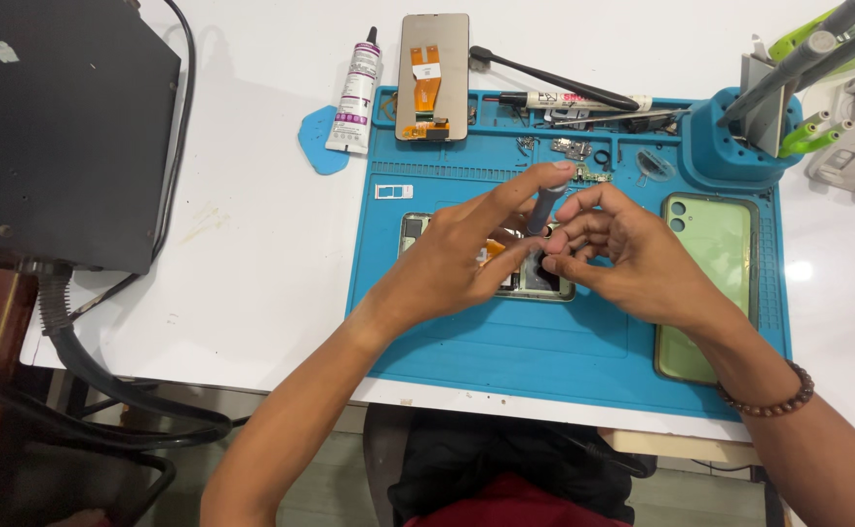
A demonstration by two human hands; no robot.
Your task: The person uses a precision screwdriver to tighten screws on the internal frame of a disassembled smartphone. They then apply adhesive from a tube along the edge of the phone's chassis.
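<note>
Both hands meet over an opened phone (417, 234) lying on the blue mat (505, 342) on the white worktop (252, 254). The left hand (447, 263) pinches a small grey strip (542, 207) at its top, and the right hand (632, 259) fingers close on its lower end. The step looks like peeling or placing the strip, which calls for steady alignment over the phone.

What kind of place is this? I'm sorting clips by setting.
Most likely a phone repair bench: an opened phone lies under both hands on a blue work mat, with a detached screen, a green back cover and a tool stand around it.
</note>
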